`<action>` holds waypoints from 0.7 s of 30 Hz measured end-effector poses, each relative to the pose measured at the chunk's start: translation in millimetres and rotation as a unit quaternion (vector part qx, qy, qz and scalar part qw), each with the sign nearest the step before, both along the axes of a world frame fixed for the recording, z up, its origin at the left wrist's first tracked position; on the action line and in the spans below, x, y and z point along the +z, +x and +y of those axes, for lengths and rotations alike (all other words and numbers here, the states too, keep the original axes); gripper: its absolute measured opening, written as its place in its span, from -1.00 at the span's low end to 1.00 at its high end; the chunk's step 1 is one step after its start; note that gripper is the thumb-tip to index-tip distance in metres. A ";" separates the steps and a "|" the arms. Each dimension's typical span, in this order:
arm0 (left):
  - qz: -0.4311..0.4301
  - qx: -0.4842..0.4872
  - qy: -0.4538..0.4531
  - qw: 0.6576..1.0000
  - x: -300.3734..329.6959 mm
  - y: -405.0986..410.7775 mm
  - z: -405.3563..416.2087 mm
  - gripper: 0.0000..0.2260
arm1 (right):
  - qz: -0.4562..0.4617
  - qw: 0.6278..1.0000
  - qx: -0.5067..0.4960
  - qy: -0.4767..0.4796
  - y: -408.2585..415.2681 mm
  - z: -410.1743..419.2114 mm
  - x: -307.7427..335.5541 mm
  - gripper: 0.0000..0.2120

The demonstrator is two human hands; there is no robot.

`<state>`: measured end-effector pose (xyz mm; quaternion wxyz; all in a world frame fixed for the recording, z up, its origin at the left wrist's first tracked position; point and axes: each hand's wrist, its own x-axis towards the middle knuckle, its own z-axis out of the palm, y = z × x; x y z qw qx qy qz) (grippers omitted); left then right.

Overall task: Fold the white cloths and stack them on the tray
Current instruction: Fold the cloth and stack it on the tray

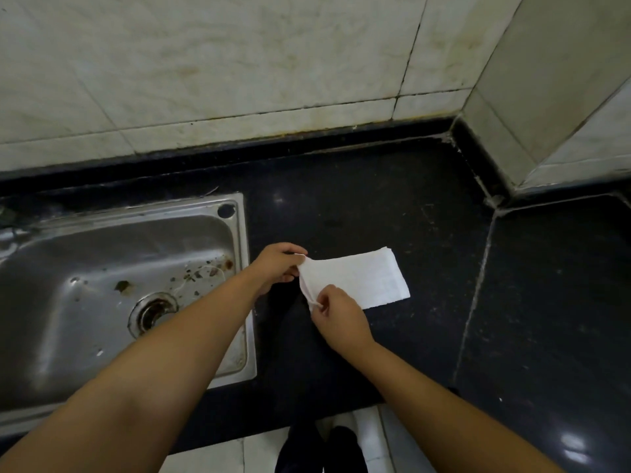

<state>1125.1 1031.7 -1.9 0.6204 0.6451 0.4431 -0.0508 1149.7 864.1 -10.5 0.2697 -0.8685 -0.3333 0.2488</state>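
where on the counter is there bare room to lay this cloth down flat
Bare black counter lies between the cloth and the wall tiles, and more to the right past the seam, toward the corner. It is crowded by the sink rim, where the left hand and right hand pinch the cloth's near end.

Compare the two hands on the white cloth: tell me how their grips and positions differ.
The left hand pinches the far corner of the white cloth, next to the sink; the right hand pinches the near corner, closer to the counter's front edge. Both hold the same short edge, lifted off the black counter.
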 end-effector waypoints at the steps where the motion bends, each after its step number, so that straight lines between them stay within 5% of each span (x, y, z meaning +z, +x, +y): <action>1: -0.002 -0.010 -0.005 1.000 4.5 9.4 -2.0 -0.85 | 0.004 0.999 -0.031 0.013 7.9 -6.2 2.1 -0.94; 9: 0.012 -0.100 -0.012 0.995 19.6 94.7 -47.6 -0.93 | 0.012 0.982 -0.186 -0.026 64.8 -58.7 3.5 -0.87; 21: 0.117 -0.112 0.054 0.985 -3.9 154.1 -93.9 -0.73 | -0.017 0.971 -0.202 -0.123 99.2 -89.1 -11.6 -0.83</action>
